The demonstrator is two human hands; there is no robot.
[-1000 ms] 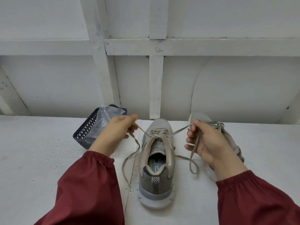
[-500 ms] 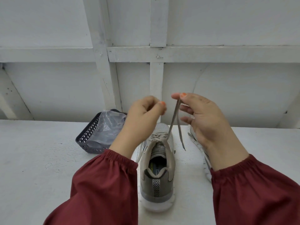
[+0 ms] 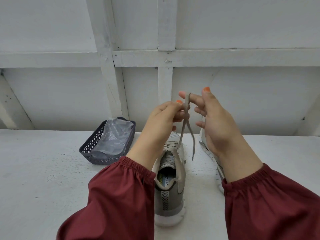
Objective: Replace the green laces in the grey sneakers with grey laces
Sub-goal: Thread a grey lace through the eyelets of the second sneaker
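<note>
A grey sneaker (image 3: 170, 193) stands heel toward me on the white surface, threaded with a grey lace (image 3: 186, 116). Both lace ends are raised above the shoe. My left hand (image 3: 161, 122) pinches the lace between thumb and fingers. My right hand (image 3: 214, 122) has the lace looped over its forefinger, the other fingers spread; one free end hangs down to about mid-shoe. The second sneaker (image 3: 210, 153) lies to the right, mostly hidden behind my right hand and sleeve. No green lace is visible.
A dark perforated plastic basket (image 3: 97, 153) holding a clear plastic bag (image 3: 112, 137) sits to the left of the shoe. A white panelled wall (image 3: 166, 58) rises at the back of the surface.
Both hands lifted the lace ends from low and wide apart to high and together above the shoe. The lace now loops over my right forefinger, and my left hand pinches it.
</note>
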